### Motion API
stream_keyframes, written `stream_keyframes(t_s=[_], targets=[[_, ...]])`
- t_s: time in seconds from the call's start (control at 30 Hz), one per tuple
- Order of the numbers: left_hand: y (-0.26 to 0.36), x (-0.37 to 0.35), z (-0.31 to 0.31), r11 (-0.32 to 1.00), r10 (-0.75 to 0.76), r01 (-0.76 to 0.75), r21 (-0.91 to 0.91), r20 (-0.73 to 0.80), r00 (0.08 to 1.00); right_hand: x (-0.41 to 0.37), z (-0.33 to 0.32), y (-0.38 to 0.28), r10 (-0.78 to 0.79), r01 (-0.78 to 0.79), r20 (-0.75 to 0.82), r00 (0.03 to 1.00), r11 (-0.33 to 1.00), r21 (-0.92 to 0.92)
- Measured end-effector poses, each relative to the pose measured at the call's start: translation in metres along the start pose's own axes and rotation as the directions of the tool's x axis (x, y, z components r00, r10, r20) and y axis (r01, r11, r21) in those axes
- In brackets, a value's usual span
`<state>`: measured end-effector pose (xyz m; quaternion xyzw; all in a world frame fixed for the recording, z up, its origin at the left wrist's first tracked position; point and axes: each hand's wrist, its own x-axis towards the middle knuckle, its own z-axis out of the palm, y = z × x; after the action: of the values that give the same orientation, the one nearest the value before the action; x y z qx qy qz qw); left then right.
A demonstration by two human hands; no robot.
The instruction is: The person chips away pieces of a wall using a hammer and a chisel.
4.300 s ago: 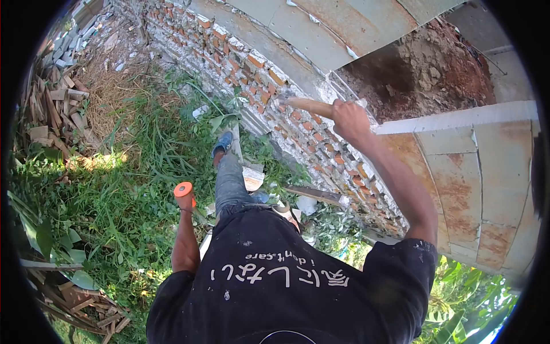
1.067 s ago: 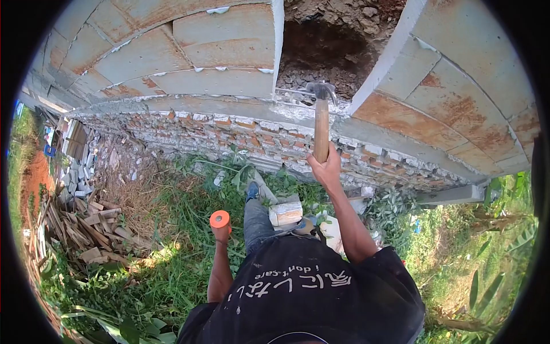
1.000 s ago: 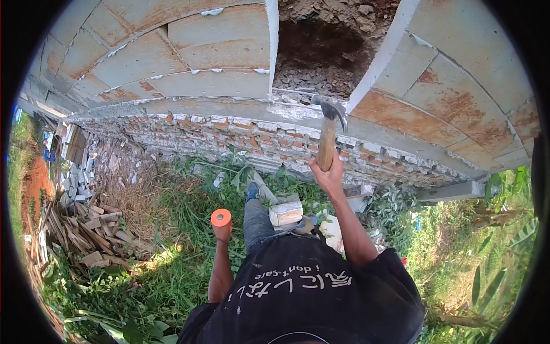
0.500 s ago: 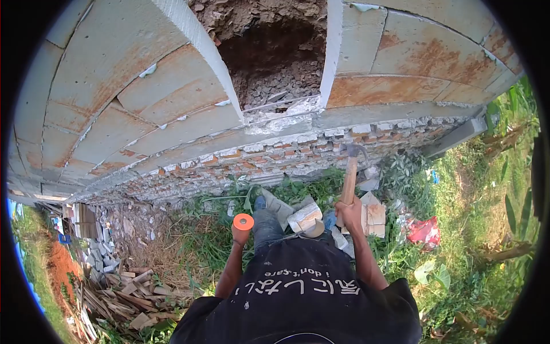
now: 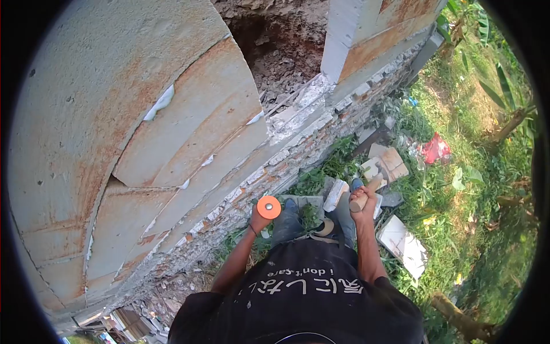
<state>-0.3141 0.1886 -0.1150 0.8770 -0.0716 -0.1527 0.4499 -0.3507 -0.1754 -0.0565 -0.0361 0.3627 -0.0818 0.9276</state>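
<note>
My left hand (image 5: 260,221) is closed round a chisel with a round orange guard (image 5: 268,207), seen from its top end, close beside the foot of the wall. The chisel's shaft is hidden under the guard. In my right hand (image 5: 363,207) is the wooden handle of a hammer (image 5: 373,184), gripped near its end. The hammer's head is hard to make out against the rubble. Both hands are in front of my body, apart from each other.
The block wall (image 5: 195,109) rises ahead and to the left, with an opening (image 5: 286,51) onto soil and rubble. Rough brickwork (image 5: 252,186) runs along its base. Broken slabs (image 5: 404,246), grass and a red plastic bag (image 5: 436,148) lie at the right.
My view has turned, so the wall now slants up to the right. The hammer has come down from its raised position near the brickwork. The orange-guarded chisel is still in my left hand.
</note>
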Motion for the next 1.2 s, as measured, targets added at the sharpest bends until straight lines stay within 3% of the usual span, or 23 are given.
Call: stream_keyframes(t_s=[0.07,0.1,0.13,0.2,0.23,0.3,0.33,0.4,0.43,0.47,0.53,0.67,0.73,0.77,0.8,0.87,0.93,0.97,1.0,1.07,1.1,1.17,1.2], targets=[[0.010,0.004,-0.033,0.993,0.117,-0.119,0.007,0.110,0.987,-0.020,-0.022,0.021,-0.018,0.019,-0.022,1.000,0.999,0.039],[0.001,0.002,-0.045,0.973,0.225,-0.228,0.042,0.070,0.972,-0.027,-0.028,0.033,-0.061,0.061,-0.072,0.996,0.998,-0.013],[0.014,0.000,-0.055,0.970,0.235,-0.240,0.049,0.091,0.968,-0.033,-0.031,0.045,-0.101,0.094,-0.120,0.988,0.993,-0.066],[0.058,-0.008,-0.083,0.918,0.347,-0.382,-0.103,-0.252,0.903,-0.039,-0.034,0.061,-0.142,0.134,-0.142,0.980,0.989,-0.062],[0.115,0.000,-0.111,0.909,0.324,-0.288,-0.301,0.075,0.943,-0.040,-0.034,0.067,-0.150,0.136,-0.160,0.976,0.986,-0.097],[0.142,-0.003,-0.136,0.878,0.470,-0.471,-0.087,-0.043,0.882,-0.044,-0.037,0.079,-0.168,0.150,-0.187,0.968,0.983,-0.108],[0.155,-0.004,-0.144,0.852,0.522,-0.523,0.022,-0.124,0.844,-0.045,-0.036,0.083,-0.155,0.114,-0.208,0.966,0.974,-0.198],[0.198,-0.012,-0.176,0.681,0.730,-0.691,0.242,-0.154,0.665,-0.048,-0.034,0.089,-0.152,0.088,-0.229,0.962,0.959,-0.268],[0.211,-0.016,-0.191,0.591,0.796,-0.710,0.384,-0.135,0.589,-0.050,-0.031,0.090,-0.212,0.087,-0.210,0.955,0.871,-0.484],[0.221,-0.021,-0.205,0.486,0.853,-0.706,0.515,-0.103,0.512,-0.054,-0.029,0.090,-0.265,0.076,-0.182,0.947,0.735,-0.674],[0.240,-0.034,-0.230,0.300,0.906,-0.607,0.736,-0.022,0.422,-0.065,-0.023,0.092,-0.233,0.081,-0.152,0.960,0.757,-0.648],[0.249,-0.051,-0.266,0.106,0.959,-0.295,0.950,-0.019,0.284,-0.082,-0.026,0.094,-0.233,0.155,-0.055,0.971,0.785,-0.600],[0.242,-0.059,-0.277,0.028,0.972,-0.135,0.990,0.004,0.235,-0.099,-0.034,0.079,-0.352,0.308,0.033,0.936,0.767,-0.563],[0.223,-0.060,-0.266,0.047,0.975,-0.129,0.991,-0.018,0.221,-0.113,-0.038,0.067,-0.422,0.394,0.083,0.903,0.736,-0.550],[0.206,-0.067,-0.258,0.103,0.973,-0.146,0.984,-0.069,0.220,-0.130,-0.041,0.059,-0.528,0.495,0.096,0.844,0.695,-0.521],[0.209,-0.078,-0.279,0.111,0.971,-0.182,0.977,-0.068,0.229,-0.159,-0.047,0.045,-0.816,0.692,0.089,0.571,0.419,-0.587],[0.213,-0.075,-0.300,0.178,0.970,-0.224,0.958,-0.132,0.205,-0.187,-0.049,0.032,-0.957,0.921,0.088,0.277,0.238,-0.309],[0.223,-0.092,-0.332,-0.409,0.860,0.247,0.879,0.280,0.427,-0.196,-0.048,0.020,-0.986,0.974,0.094,0.140,0.121,-0.190],[0.216,-0.100,-0.336,-0.415,0.852,0.250,0.875,0.277,0.444,-0.201,-0.051,0.007,-0.997,0.998,0.073,0.008,0.003,-0.068],[0.223,-0.093,-0.333,-0.402,0.868,0.201,0.893,0.302,0.394,-0.202,-0.059,-0.022,-0.970,0.975,-0.140,-0.197,-0.209,0.077],[0.230,-0.081,-0.339,-0.393,0.879,0.179,0.902,0.311,0.363,-0.200,-0.056,-0.018,-0.967,0.974,-0.162,-0.196,-0.212,0.084],[0.227,-0.079,-0.338,-0.344,0.903,0.152,0.927,0.282,0.323,-0.190,-0.038,-0.016,-0.845,0.891,-0.435,-0.309,-0.418,0.179],[0.226,-0.078,-0.335,-0.317,0.916,0.138,0.938,0.265,0.301,-0.167,-0.026,-0.005,-0.780,0.906,-0.556,-0.287,-0.409,0.108]])
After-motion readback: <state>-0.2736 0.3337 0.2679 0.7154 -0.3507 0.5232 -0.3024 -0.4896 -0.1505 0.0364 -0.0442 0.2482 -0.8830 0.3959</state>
